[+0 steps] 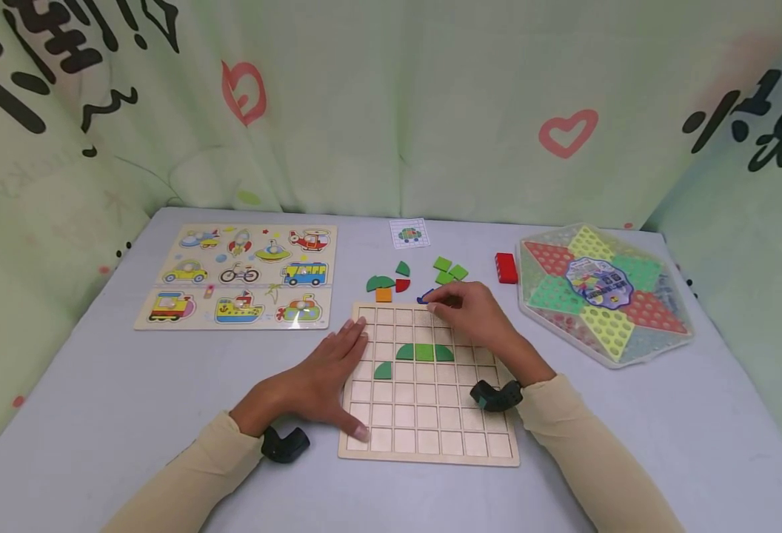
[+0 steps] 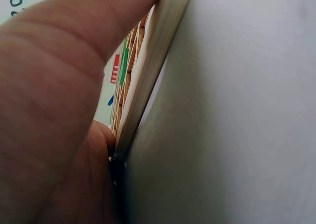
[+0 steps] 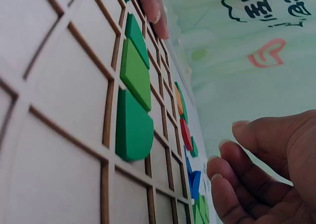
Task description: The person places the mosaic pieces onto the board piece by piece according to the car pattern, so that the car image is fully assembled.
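Observation:
A wooden grid board [image 1: 427, 442] lies at the middle of the table. My left hand [image 1: 314, 377] rests along its left side, fingers at the upper corner and thumb at the lower one; its thumb [image 2: 54, 80] crosses the board's edge in the left wrist view. My right hand [image 1: 467, 311] reaches over the far edge to small blue pieces [image 1: 424, 298]. Its fingers [image 3: 224, 197] are loosely bent beside the blue pieces [image 3: 194, 182], with nothing visible between them. In the grid, a light green square [image 1: 424, 352] sits between two dark green quarter-rounds [image 1: 444, 353]; another quarter-round [image 1: 383, 371] lies lower left.
Beyond the board lie an orange square [image 1: 383, 295], dark green pieces [image 1: 381, 282], a red piece [image 1: 402, 285], light green squares [image 1: 443, 277] and a picture card [image 1: 409, 234]. A vehicle puzzle [image 1: 238, 275] lies left; a red block [image 1: 506, 268] and a hexagonal game box [image 1: 604, 292] lie right.

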`<control>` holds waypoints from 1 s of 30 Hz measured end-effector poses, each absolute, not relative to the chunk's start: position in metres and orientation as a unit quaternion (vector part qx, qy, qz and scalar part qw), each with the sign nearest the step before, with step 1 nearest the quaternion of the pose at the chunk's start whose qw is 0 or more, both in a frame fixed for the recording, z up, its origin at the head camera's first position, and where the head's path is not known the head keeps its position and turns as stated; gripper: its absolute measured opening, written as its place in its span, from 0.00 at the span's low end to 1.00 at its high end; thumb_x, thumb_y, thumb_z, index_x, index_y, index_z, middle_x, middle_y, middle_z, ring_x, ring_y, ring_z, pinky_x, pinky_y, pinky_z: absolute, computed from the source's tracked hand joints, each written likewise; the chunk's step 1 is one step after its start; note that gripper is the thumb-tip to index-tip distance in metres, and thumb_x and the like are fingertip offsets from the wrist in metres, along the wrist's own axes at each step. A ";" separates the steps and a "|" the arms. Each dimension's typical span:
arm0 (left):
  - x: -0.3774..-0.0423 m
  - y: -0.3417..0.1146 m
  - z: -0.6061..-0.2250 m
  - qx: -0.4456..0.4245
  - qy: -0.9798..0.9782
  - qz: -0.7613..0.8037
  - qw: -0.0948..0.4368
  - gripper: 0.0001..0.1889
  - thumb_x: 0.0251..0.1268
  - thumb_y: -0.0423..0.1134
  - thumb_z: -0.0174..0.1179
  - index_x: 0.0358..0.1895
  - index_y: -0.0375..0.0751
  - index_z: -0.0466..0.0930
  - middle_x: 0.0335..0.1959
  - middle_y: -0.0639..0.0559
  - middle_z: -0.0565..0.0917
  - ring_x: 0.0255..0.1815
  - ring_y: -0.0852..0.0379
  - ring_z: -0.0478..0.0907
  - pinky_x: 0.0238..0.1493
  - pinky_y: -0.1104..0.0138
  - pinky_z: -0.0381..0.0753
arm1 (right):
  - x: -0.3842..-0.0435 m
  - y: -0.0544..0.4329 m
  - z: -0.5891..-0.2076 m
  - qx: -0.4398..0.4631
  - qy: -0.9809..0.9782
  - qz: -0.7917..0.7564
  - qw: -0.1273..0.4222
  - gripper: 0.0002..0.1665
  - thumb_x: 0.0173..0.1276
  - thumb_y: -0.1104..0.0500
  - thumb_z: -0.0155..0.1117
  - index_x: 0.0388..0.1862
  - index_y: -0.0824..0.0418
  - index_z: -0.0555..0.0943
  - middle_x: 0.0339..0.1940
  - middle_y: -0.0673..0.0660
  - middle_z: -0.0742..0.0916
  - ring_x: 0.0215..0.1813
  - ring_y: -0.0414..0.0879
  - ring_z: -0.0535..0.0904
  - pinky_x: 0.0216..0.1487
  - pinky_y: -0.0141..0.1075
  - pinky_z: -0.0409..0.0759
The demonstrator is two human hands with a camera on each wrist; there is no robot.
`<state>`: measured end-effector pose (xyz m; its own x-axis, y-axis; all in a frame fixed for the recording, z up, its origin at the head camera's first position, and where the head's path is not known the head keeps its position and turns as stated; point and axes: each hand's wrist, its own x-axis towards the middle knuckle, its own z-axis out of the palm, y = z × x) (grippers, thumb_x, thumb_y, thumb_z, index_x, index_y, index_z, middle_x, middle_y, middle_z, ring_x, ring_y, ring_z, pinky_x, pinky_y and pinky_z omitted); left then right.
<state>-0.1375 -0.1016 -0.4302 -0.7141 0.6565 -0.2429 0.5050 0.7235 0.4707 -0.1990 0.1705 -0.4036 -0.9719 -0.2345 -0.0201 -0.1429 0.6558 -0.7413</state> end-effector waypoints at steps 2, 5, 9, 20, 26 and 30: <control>-0.137 -0.102 -0.431 0.319 0.907 0.188 0.201 0.71 0.36 0.71 0.70 0.78 0.36 0.38 0.79 0.47 0.31 0.78 0.51 0.25 0.74 0.54 0.34 | -0.203 0.176 -0.406 -0.081 0.913 -0.398 0.047 0.11 0.69 0.60 0.64 0.48 0.62 0.85 0.45 0.57 0.85 0.46 0.51 0.78 0.49 0.42 0.79; -0.138 -0.101 -0.431 0.320 0.907 0.186 0.200 0.71 0.36 0.72 0.70 0.78 0.36 0.38 0.79 0.47 0.31 0.78 0.51 0.24 0.74 0.54 0.34 | -0.209 0.183 -0.409 -0.052 0.918 -0.393 0.030 0.11 0.70 0.61 0.63 0.48 0.62 0.85 0.45 0.59 0.85 0.46 0.52 0.78 0.49 0.43 0.79; -0.138 -0.101 -0.431 0.321 0.907 0.186 0.201 0.71 0.36 0.72 0.70 0.78 0.36 0.38 0.79 0.47 0.30 0.77 0.51 0.24 0.74 0.54 0.34 | -0.216 0.192 -0.412 -0.033 0.920 -0.389 0.012 0.11 0.71 0.62 0.61 0.48 0.64 0.85 0.45 0.61 0.85 0.47 0.53 0.78 0.49 0.44 0.78; -0.137 -0.100 -0.430 0.313 0.907 0.193 0.204 0.71 0.36 0.71 0.70 0.78 0.37 0.38 0.79 0.48 0.31 0.78 0.51 0.25 0.74 0.54 0.35 | -0.230 0.198 -0.419 0.001 0.925 -0.379 0.017 0.14 0.70 0.63 0.61 0.52 0.67 0.83 0.48 0.64 0.84 0.50 0.56 0.77 0.53 0.48 0.76; -0.137 -0.100 -0.431 0.313 0.909 0.188 0.203 0.71 0.36 0.71 0.70 0.78 0.37 0.39 0.79 0.48 0.31 0.78 0.51 0.25 0.74 0.55 0.35 | -0.230 0.198 -0.422 0.014 0.929 -0.368 0.029 0.17 0.69 0.63 0.62 0.55 0.66 0.82 0.49 0.65 0.83 0.49 0.56 0.77 0.51 0.46 0.78; -0.137 -0.100 -0.431 0.309 0.910 0.187 0.204 0.71 0.36 0.71 0.70 0.78 0.37 0.38 0.79 0.48 0.31 0.78 0.51 0.25 0.74 0.55 0.35 | -0.231 0.197 -0.424 0.009 0.931 -0.362 0.040 0.20 0.68 0.62 0.63 0.58 0.67 0.80 0.50 0.65 0.81 0.48 0.56 0.77 0.49 0.45 0.78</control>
<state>-0.1371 -0.1000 -0.4309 -0.7256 0.6390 -0.2555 0.4861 0.7387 0.4669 -0.2313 0.1970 -0.4243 -0.9967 -0.0131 -0.0806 0.0448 0.7375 -0.6738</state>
